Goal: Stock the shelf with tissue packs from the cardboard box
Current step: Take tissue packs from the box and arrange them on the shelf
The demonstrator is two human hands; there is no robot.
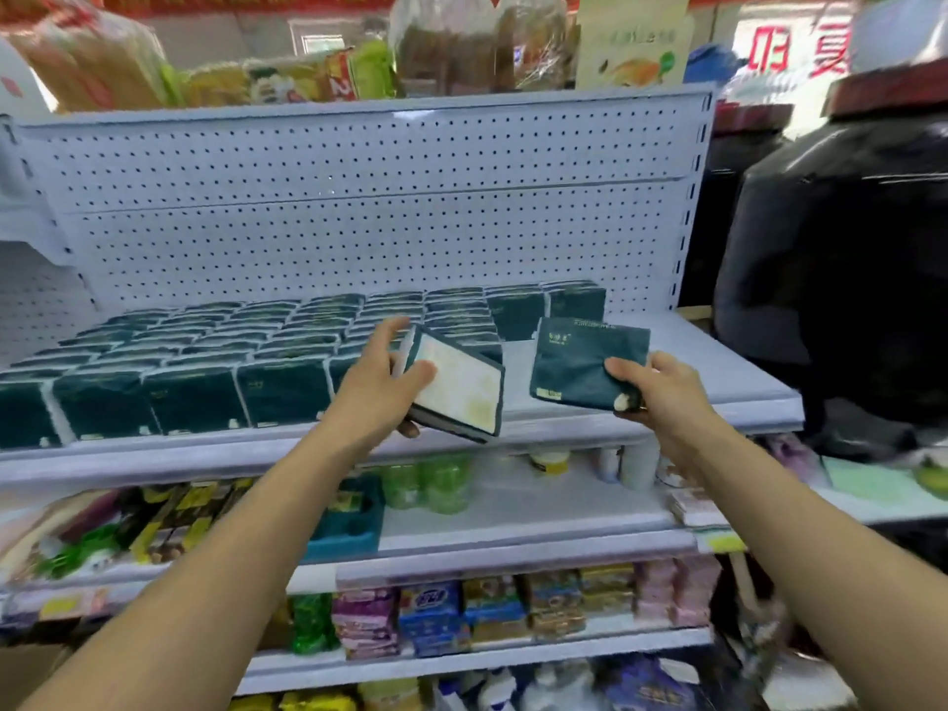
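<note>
White shelf point(667, 351) half stocked, hands point(379, 387) each gripping a tissue pack point(456, 387), apparently just above it

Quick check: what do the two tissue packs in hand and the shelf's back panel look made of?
Left pack and right pack: likely thin plastic film, dark green; the right one creases softly under the grip, and the left one shows a pale window face. Back panel: probably painted sheet metal, matte white with regular perforations.

You hold two dark teal tissue packs above the white shelf point(718, 366): the left pack point(456, 387) tilted, its pale window face towards you, the right pack point(585, 361) printed side up (text blurred, probably a brand). Matching stocked packs point(256, 346) fill the shelf's left and far parts in rows.
</note>
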